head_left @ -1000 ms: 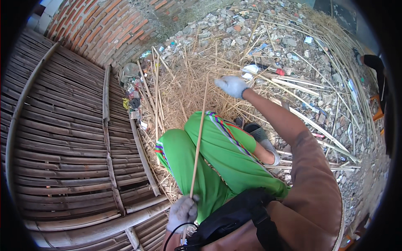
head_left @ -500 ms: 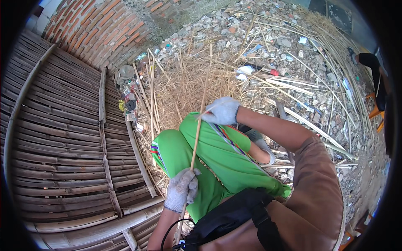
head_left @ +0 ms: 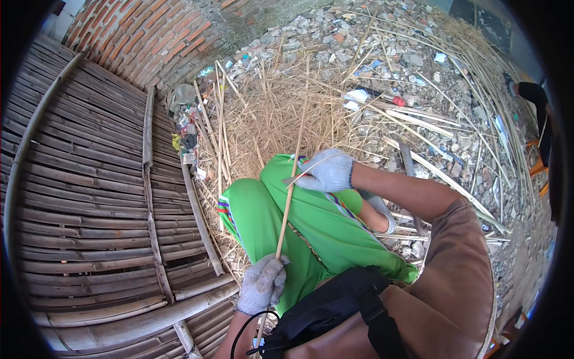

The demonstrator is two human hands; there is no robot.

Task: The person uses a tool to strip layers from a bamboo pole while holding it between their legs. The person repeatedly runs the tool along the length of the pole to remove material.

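Note:
My left hand [head_left: 263,282], in a pale grey knitted glove, is wrapped round the lower part of a long, thin bamboo strip [head_left: 288,218]. The strip slants up across my green trousers and past my knees. My gloved right hand [head_left: 329,171] is closed above the right knee on a knife [head_left: 291,180]. Only a short bit of its blade shows, lying against the strip; the handle is hidden in the glove. A thin curled shaving [head_left: 320,161] rises from the blade and arches over the right glove.
Bamboo shavings [head_left: 263,125] lie heaped before my knees. To the left stands a slatted bamboo panel [head_left: 89,221], with a brick wall [head_left: 143,42] behind. Long strips [head_left: 424,124] lie over rubble at right. Another person's dark-clothed leg [head_left: 532,93] shows at the far right edge.
The right hand and knife have shifted slightly right and down in the picture. The left hand has also moved a little right and down, still gripping the strip. The shaving arches more clearly.

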